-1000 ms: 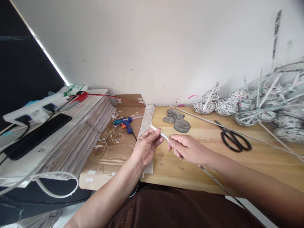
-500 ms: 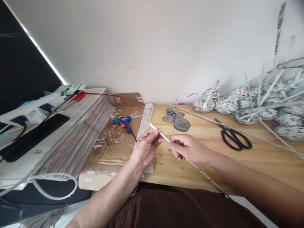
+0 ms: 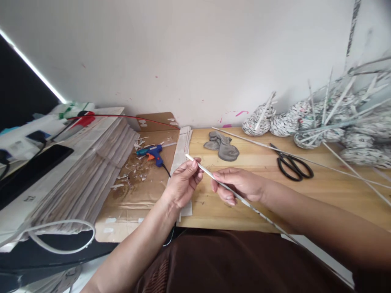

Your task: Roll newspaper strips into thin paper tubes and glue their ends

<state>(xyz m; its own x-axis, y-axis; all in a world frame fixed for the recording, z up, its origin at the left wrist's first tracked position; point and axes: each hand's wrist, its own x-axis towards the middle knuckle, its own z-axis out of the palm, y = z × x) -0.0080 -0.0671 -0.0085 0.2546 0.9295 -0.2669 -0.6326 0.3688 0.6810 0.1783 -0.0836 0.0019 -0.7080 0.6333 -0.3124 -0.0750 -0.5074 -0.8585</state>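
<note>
A long, thin rolled-paper stick [image 3: 259, 214] runs slantwise over the front of the table, from its white tip at upper left down past my lap. Just behind that tip my left hand [image 3: 183, 183] pinches it between thumb and fingers. Farther along, my right hand [image 3: 242, 183] holds the same stick lightly; its thumb lies along it and the lower fingers are loosely curled. Beyond the hands a crumpled grey cloth [image 3: 224, 147] lies on the wooden table [image 3: 210, 211]. Black-handled scissors [image 3: 293, 165] rest to the right.
At left, a blue glue gun [image 3: 155, 154] lies on cardboard [image 3: 131, 203] strewn with paper scraps. A tall stack of folded paper [image 3: 82, 175] bears a black phone [image 3: 39, 167] and power strip. Woven paper pieces [image 3: 285, 124] and loose sticks stand along the wall at right.
More of the stick now shows below my right hand, whose fingers have loosened. My left hand still pinches near the tip. The whole view has shifted slightly.
</note>
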